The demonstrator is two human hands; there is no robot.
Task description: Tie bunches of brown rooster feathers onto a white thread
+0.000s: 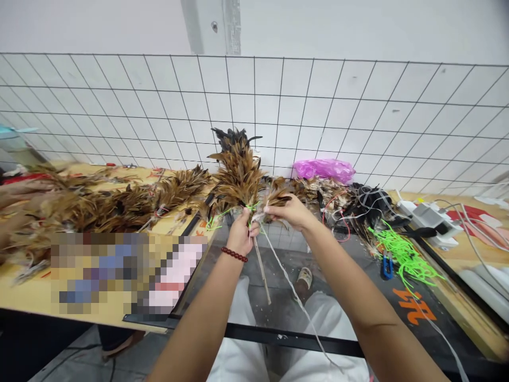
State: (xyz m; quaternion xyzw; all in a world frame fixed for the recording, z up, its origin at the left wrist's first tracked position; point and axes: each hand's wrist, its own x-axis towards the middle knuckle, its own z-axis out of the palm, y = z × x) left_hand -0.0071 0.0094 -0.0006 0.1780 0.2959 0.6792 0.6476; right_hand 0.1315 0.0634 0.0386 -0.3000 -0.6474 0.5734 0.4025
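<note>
My left hand (pixel 240 233) is closed around a thin wooden stick (pixel 261 270) topped with a bundle of brown and black feathers (pixel 236 172), a feather duster held upright. A bead bracelet (pixel 234 254) circles that wrist. My right hand (pixel 288 211) pinches a small tuft of feathers (pixel 274 197) against the bundle's base. A white string (pixel 292 289) trails from the binding point down over my lap. Bits of green cord (pixel 250 208) show at the binding.
Heaps of loose brown feathers (pixel 99 204) cover the yellow table at left. A wire grid (pixel 318 116) backs the bench. A pink plastic bag (pixel 324 170), green cords (pixel 401 254), blue clippers (pixel 387 265), tangled dark cables (pixel 366 204) and a white power strip (pixel 427 217) lie at right.
</note>
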